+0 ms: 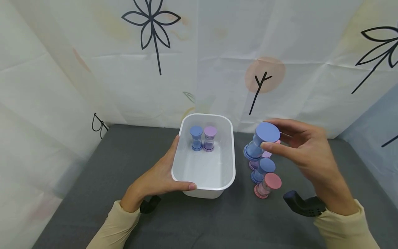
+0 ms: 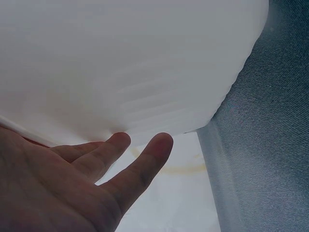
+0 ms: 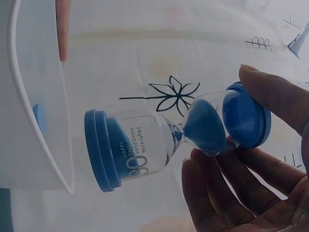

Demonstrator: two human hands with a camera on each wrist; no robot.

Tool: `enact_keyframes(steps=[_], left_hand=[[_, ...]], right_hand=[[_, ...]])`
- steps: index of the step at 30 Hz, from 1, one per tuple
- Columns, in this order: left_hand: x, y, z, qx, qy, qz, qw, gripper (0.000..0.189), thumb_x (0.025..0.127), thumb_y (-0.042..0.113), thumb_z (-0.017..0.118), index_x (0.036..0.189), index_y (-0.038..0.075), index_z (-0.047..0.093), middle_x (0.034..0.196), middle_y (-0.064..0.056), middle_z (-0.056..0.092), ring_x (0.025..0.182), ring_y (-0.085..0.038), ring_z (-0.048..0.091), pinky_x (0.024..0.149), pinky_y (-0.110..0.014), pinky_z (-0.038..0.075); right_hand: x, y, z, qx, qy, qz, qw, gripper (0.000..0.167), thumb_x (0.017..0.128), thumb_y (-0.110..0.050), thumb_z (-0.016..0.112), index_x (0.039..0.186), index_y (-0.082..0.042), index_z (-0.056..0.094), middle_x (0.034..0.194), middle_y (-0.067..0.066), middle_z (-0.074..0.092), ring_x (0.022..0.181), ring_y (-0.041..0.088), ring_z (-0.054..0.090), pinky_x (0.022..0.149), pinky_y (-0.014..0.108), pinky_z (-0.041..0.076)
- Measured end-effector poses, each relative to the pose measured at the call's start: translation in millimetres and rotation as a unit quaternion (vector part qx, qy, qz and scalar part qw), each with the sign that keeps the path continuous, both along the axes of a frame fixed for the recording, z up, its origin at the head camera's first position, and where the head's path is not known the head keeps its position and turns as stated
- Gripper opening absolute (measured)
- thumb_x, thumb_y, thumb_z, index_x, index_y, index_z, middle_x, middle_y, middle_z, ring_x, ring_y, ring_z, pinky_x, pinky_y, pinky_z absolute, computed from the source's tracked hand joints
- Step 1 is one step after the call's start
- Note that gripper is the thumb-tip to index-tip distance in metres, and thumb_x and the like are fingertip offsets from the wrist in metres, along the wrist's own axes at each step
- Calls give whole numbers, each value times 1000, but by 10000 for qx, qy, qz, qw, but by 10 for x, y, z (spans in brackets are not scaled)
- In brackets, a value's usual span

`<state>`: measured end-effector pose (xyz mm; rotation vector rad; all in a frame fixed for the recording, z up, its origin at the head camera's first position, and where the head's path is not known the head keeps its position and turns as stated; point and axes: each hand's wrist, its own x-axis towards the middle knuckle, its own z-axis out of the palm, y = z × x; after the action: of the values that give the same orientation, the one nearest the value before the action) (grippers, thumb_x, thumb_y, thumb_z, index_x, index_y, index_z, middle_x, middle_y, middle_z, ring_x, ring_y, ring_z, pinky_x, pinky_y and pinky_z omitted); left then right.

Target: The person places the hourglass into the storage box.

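In the head view my right hand [image 1: 306, 148] pinches a large blue sandglass [image 3: 145, 145] by one cap, between thumb and fingertips, and holds it tilted above smaller sandglasses. "30 minutes" is printed on its glass. My left hand [image 1: 161, 174] rests against the left side of a white plastic bin [image 1: 202, 171], thumb along the near rim. In the left wrist view its fingers [image 2: 149, 154] lie fairly straight by the bin wall. Inside the bin, a small blue sandglass [image 1: 196, 138] and a purple sandglass [image 1: 209, 139] stand side by side near the far end.
Right of the bin, a small blue sandglass [image 1: 263, 169] and a pink sandglass [image 1: 268, 184] stand on the grey tabletop [image 1: 205, 224]. Purple and pink ones behind are partly hidden by the held sandglass. A patterned white curtain [image 1: 217, 45] hangs behind the table.
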<state>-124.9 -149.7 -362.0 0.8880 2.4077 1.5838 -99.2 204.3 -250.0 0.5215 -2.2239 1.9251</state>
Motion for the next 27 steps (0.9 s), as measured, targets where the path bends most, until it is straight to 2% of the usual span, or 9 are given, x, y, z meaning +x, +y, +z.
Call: enact_keyframes(steps=[6, 10, 15, 19, 23, 27], left_hand=[[0, -5, -7, -51, -24, 50, 10000, 136, 69, 39, 95, 162, 39, -6, 160, 11, 27, 117, -23, 57, 92, -51, 52], [12, -1, 7, -62, -46, 60, 10000, 136, 70, 37, 95, 161, 40, -6, 159, 11, 27, 116, -23, 58, 92, -50, 53], [80, 27, 142, -59, -111, 76, 9999, 135, 71, 28, 95, 162, 37, -4, 159, 8, 28, 116, -27, 58, 92, -43, 53], [140, 48, 265, -38, -162, 63, 9998, 133, 72, 20, 94, 162, 31, -3, 159, 3, 29, 114, -28, 58, 91, -37, 53], [154, 51, 297, -57, -147, 47, 9999, 133, 73, 18, 93, 163, 29, -4, 157, 2, 32, 111, -23, 60, 90, -38, 54], [152, 55, 305, -8, -125, 9, 9999, 131, 73, 18, 93, 163, 30, -3, 153, 4, 37, 108, -21, 62, 88, -42, 55]], right_hand=[[-24, -134, 28, 120, -104, 281, 9995, 46, 80, 9, 81, 124, 2, 68, 111, 16, 70, 92, 26, 70, 80, 24, 56], [-59, -226, 40, 227, 62, 400, 9989, 45, 80, 9, 81, 122, 2, 70, 112, 16, 70, 92, 27, 69, 83, 25, 55], [-132, -321, 54, 403, 329, 599, 9968, 42, 80, 7, 81, 121, 2, 70, 113, 15, 71, 94, 28, 68, 84, 26, 55], [-208, -403, 59, 766, 558, 637, 9935, 42, 81, 3, 82, 121, 0, 71, 113, 11, 72, 95, 25, 68, 87, 26, 55], [-283, -499, 65, 829, 609, 880, 9908, 42, 81, 2, 83, 121, -1, 71, 113, 11, 72, 99, 26, 68, 90, 29, 54], [-347, -584, 67, 806, 357, 1013, 9909, 41, 83, -4, 84, 122, -4, 72, 112, 9, 73, 101, 27, 69, 88, 33, 56]])
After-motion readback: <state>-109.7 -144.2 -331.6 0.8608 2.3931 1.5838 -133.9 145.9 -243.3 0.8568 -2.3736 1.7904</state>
